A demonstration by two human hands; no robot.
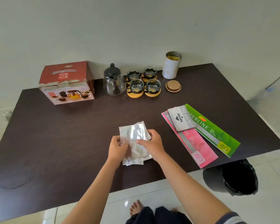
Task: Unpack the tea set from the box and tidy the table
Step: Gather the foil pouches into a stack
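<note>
Hands, left hand (118, 147) and right hand (149, 143), grip silver packets (133, 139) mid-table (55, 143), edges well apart.

Wall (136, 21): plain, pale greenish-white, behind the table
Table (55, 143): dark brown wood-grain top, far edge against the wall
Floor (152, 191): glossy white tiles that caught the light
Bin (233, 177): dark, lined with a black bag, stood by the table's right near corner

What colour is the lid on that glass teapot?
Black. The teapot lid shows best in the head view, beside the red box.
</note>
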